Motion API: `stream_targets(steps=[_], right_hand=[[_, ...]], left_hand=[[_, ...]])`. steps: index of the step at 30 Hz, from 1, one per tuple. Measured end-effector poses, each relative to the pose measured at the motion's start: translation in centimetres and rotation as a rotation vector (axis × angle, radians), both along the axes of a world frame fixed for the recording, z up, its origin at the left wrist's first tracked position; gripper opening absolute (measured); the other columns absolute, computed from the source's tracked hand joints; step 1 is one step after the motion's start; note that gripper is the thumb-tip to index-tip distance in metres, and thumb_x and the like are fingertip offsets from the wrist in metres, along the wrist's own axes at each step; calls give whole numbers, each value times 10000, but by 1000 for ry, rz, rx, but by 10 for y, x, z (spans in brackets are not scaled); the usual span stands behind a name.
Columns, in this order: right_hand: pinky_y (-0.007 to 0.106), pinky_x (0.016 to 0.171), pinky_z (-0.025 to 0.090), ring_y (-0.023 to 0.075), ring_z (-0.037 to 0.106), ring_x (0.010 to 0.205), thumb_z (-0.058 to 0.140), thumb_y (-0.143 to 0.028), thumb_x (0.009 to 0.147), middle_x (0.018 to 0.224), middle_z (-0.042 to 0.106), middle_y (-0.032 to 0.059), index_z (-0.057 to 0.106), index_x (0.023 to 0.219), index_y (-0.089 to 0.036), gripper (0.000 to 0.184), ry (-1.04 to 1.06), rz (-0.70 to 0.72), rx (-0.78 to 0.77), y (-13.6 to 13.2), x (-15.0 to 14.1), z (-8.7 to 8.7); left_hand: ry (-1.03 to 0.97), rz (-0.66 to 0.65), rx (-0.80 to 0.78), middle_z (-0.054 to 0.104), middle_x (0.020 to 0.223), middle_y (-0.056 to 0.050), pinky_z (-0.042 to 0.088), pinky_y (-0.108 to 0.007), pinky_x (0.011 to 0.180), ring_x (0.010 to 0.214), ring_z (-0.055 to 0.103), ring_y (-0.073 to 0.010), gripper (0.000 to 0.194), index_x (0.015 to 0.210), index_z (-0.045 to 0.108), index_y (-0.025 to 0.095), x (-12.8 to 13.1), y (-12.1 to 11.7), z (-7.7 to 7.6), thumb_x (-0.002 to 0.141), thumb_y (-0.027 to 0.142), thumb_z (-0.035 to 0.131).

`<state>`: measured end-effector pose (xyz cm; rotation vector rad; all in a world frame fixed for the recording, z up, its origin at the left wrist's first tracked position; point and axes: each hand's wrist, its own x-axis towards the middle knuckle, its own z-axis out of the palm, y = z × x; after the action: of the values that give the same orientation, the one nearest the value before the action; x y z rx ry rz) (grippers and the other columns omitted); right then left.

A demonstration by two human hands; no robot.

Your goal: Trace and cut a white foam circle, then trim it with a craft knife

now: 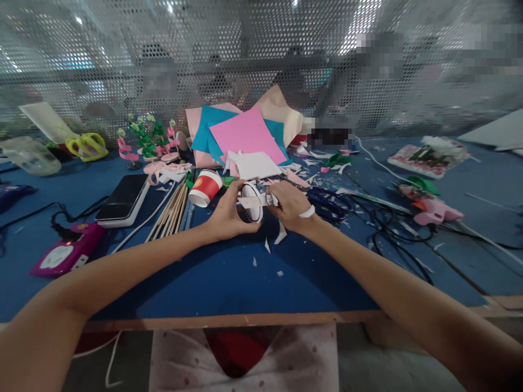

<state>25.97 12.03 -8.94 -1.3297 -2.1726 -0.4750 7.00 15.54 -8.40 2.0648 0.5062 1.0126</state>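
My left hand point(227, 215) grips a white roll of tape point(251, 202) held upright just above the blue table point(229, 277). My right hand point(289, 206) pinches a strip of pale paper or tape point(255, 201) that runs across the roll's front. Both hands are closed and meet at the roll. A short white strip point(307, 212) clings to the right wrist. A red and white paper cup point(205, 188) lies on its side just left of my left hand.
Wooden sticks point(169, 212), a phone on a white block point(123, 200) and a purple device point(67, 251) lie left. Coloured paper sheets point(245, 133) and paper flowers point(145, 142) sit behind. Black cables point(388, 220), dark scissors point(327, 198) and a pink tool point(435, 211) lie right. Paper scraps litter the surface.
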Motion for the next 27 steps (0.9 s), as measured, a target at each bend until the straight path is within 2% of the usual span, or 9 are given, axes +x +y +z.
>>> stream_targets(steps=[3,6,9,13,17,20,24,27], right_hand=[[345,612,341,225,430,675,319,-371,897,703,515,78,477,784,-206,255,0,6,13,0,2,0],[343,616,343,223,433,671,303,-411,906,700,513,76,468,770,-210,294,7,1,15,0,3,1],[343,615,344,223,433,665,323,-406,898,686,506,70,453,752,-217,272,12,-5,7,-2,2,1],[339,611,350,222,440,664,337,-345,888,681,506,68,434,746,-221,212,14,25,19,-4,-2,2],[342,613,359,227,447,675,353,-308,871,689,521,76,430,752,-219,168,15,23,34,-5,-3,1],[345,621,369,229,455,680,362,-298,861,693,532,77,429,751,-221,149,16,16,25,-5,-3,1],[343,629,386,231,478,695,324,-259,867,737,562,94,440,788,-214,147,74,10,80,-7,-5,2],[339,621,385,229,492,698,319,-263,878,748,576,94,446,804,-214,155,100,-2,97,-7,-7,3]], left_hand=[[-27,-30,-70,523,1138,-112,530,-313,752,960,564,-209,718,1201,393,166,0,-1,1,557,204,708],[-34,-21,-71,472,1241,-147,535,-329,772,1041,549,-242,768,1239,380,160,0,0,-1,551,221,715],[-5,-14,-6,446,1291,-174,515,-364,851,1163,488,-292,794,1268,377,141,0,1,-4,556,217,721],[53,12,71,528,1217,-144,456,-425,953,1152,504,-295,797,1273,400,157,-1,2,-6,551,186,738],[75,21,127,488,1283,-155,403,-459,1015,1195,473,-308,799,1278,389,152,-2,2,-4,561,197,738],[113,35,187,460,1315,-153,391,-465,1030,1228,446,-310,778,1273,377,151,-2,1,-3,579,209,722],[266,10,321,500,1241,-156,442,-440,983,1180,485,-315,719,1211,430,129,0,-2,-4,560,215,722],[317,0,354,506,1210,-168,469,-421,957,1157,505,-313,741,1218,407,120,0,-5,-7,569,256,736]])
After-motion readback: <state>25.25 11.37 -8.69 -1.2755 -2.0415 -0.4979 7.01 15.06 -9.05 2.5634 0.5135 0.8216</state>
